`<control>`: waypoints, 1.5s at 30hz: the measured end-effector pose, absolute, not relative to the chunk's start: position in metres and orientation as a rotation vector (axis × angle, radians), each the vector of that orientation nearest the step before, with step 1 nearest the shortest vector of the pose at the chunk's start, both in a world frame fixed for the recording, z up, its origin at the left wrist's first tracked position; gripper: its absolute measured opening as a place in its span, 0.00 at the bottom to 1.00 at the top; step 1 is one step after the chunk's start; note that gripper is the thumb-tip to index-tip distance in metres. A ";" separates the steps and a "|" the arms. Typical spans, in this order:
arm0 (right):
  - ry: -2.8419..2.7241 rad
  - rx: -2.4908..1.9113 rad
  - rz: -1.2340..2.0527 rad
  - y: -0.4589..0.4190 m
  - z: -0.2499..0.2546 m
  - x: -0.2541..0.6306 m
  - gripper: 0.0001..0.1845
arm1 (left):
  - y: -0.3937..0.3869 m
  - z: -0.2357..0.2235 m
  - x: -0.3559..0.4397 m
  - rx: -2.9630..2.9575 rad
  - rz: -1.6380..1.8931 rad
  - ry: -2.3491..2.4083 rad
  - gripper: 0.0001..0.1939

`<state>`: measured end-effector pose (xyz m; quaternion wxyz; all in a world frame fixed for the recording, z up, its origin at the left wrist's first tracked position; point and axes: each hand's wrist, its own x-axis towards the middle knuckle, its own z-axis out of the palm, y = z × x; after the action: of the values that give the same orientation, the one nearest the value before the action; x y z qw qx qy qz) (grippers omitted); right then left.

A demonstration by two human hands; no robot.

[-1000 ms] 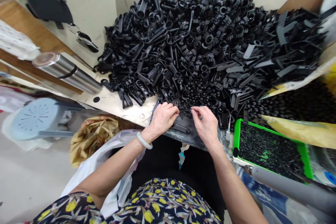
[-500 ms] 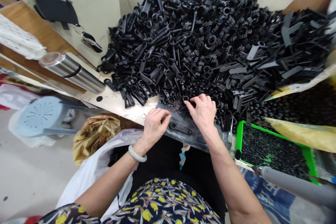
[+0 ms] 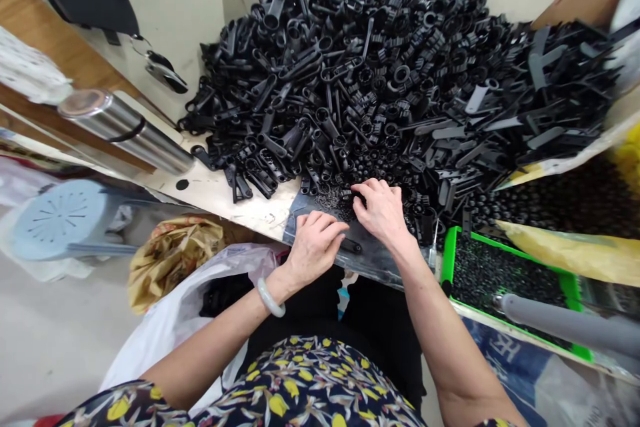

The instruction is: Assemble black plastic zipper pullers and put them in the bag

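My right hand (image 3: 380, 210) is at the near edge of the pile, thumb and fingers pinched at a small black ribbed ring (image 3: 346, 195). To its left, my left hand (image 3: 317, 243) is closed with the fingers curled toward the thumb. It hovers over or touches a black lever-shaped plastic part (image 3: 354, 246) lying on the dark mat (image 3: 373, 263). The lever's round end is hidden behind the hand, and I cannot tell what these fingers hold. Tiny metal pieces (image 3: 327, 197) are scattered just beyond my hands.
A big heap of black plastic parts (image 3: 300, 80) fills the back. On the right stand a green tray (image 3: 449, 257) of small black pieces and a grey cylindrical tool (image 3: 550, 320). A steel flask (image 3: 150, 140) lies left; a blue stool (image 3: 60, 217) is below.
My left hand has moved right, over the lever part's round end. My right hand has shifted slightly, and the ring at its fingertips has turned so its ribbed side shows.
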<state>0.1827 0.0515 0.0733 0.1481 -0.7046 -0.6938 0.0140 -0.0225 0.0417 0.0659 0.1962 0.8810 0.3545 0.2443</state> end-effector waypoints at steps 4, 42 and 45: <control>-2.000 -2.036 -0.001 0.057 0.075 0.184 0.09 | 0.061 0.076 -0.015 2.438 0.723 1.071 0.14; -0.593 -1.481 0.945 -0.092 0.062 0.121 0.15 | -0.013 0.065 -0.018 2.100 1.002 0.765 0.06; -0.604 -1.506 0.900 -0.096 0.062 0.117 0.15 | -0.014 0.065 -0.018 2.061 0.982 0.764 0.07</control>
<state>0.1173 -0.0958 0.0617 0.5996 -0.6497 -0.2603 0.3881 -0.0183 -0.0137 0.0649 0.3587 0.7992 0.2963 0.3807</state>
